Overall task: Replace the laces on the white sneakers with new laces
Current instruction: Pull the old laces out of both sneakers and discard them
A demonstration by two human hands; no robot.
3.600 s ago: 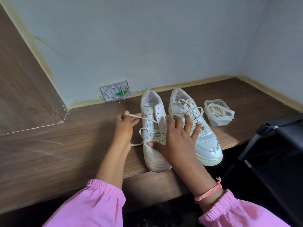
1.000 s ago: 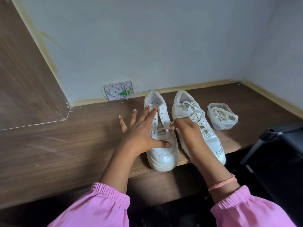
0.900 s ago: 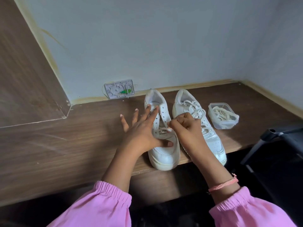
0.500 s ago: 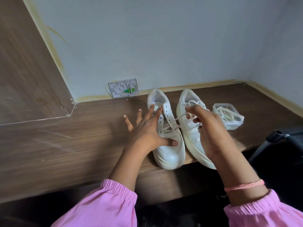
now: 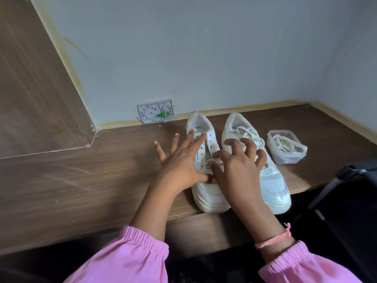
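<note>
Unlacing left sneaker (image 5: 206, 180); left hand (image 5: 179, 162) spread, pinning it; right hand (image 5: 234, 170) clawed at old lace (image 5: 206, 167), pinch unclear; next: pull next crossing free.

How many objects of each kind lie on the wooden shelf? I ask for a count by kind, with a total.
White leather sneakers: 2, the left one and the right one
Clear plastic container of cream laces: 1
Small grey plastic wall box: 1
Total: 4

Bare desk (image 5: 61, 190) left of sneakers (image 5: 206, 180) — tub (image 5: 285, 147), possibly chair (image 5: 350, 180), crowd right.
</note>
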